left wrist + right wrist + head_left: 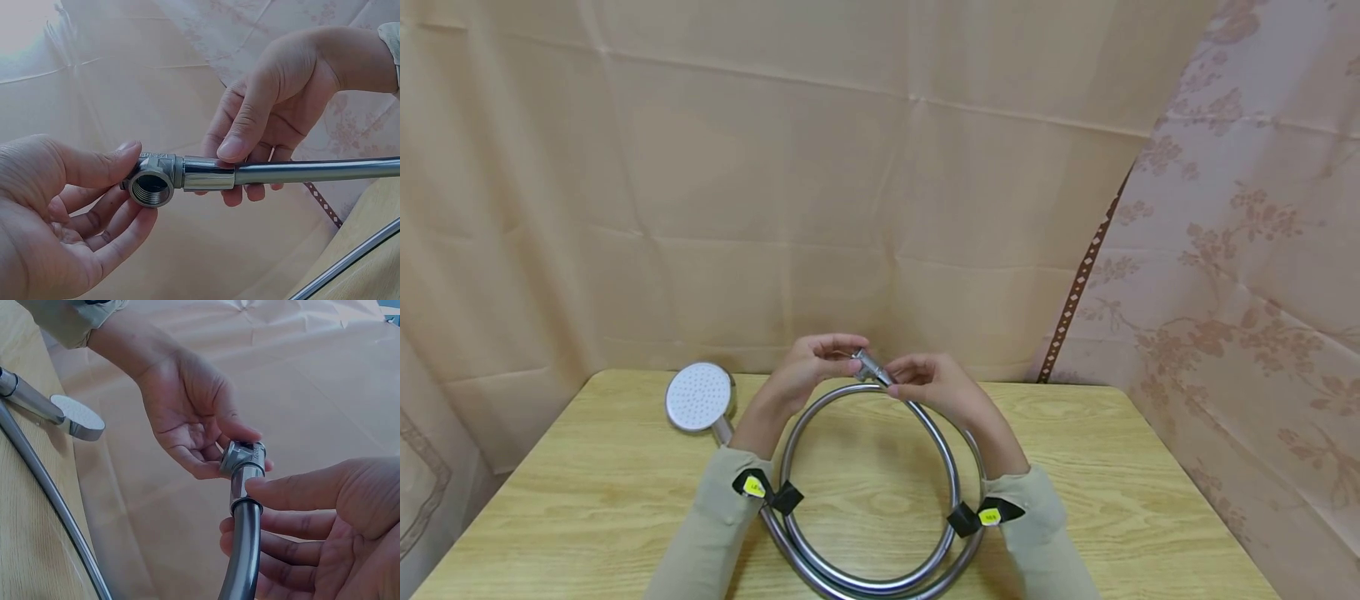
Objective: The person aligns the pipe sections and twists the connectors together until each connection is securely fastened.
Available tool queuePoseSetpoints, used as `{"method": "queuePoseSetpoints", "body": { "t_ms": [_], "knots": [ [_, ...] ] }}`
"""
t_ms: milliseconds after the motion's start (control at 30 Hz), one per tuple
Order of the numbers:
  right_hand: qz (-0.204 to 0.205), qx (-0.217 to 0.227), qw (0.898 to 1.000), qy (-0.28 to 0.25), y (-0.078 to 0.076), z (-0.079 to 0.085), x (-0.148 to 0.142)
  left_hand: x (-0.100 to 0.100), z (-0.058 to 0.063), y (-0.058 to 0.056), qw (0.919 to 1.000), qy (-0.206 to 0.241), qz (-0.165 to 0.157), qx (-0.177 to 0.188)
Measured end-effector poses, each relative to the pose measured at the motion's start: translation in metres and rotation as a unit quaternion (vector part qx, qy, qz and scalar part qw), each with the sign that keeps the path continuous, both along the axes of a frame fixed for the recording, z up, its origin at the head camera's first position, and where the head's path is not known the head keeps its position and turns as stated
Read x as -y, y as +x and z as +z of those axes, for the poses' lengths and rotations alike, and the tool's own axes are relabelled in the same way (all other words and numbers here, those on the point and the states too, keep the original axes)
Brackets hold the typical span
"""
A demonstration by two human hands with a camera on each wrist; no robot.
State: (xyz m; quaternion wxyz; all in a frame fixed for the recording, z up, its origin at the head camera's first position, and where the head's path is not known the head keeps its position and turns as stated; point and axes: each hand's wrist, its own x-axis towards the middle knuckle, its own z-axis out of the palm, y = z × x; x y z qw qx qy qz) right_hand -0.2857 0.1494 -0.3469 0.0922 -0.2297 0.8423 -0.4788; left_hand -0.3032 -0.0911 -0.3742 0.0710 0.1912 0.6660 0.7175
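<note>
My left hand (801,371) pinches a threaded metal tee fitting (153,181) between thumb and fingers, its round side opening facing the left wrist camera. Against the fitting's other end sits the chrome end nut (209,174) of a shower hose (312,170). With thumb and fingertips my right hand (940,385) grips that nut and the start of the hose. Both hands hold the joint above the far part of the table; whether the threads are engaged cannot be seen. In the head view the rest of the hose lies coiled in loops below the hands.
A hand shower head (698,397) with a white spray face lies at the table's back left, its handle partly behind the left arm. The wooden table (1075,483) ends at a beige curtain (760,208); a flowered cloth (1255,275) hangs on the right.
</note>
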Motion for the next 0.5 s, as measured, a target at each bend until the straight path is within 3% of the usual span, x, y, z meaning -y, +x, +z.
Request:
{"method": "queuePoseSetpoints", "body": {
  "t_ms": [500],
  "knots": [
    [0.001,-0.012,1.0,0.0,0.0021,0.0022,0.0005,-0.0003,-0.0023,-0.0009,0.9997,0.013,0.006,0.02]
  ]
}}
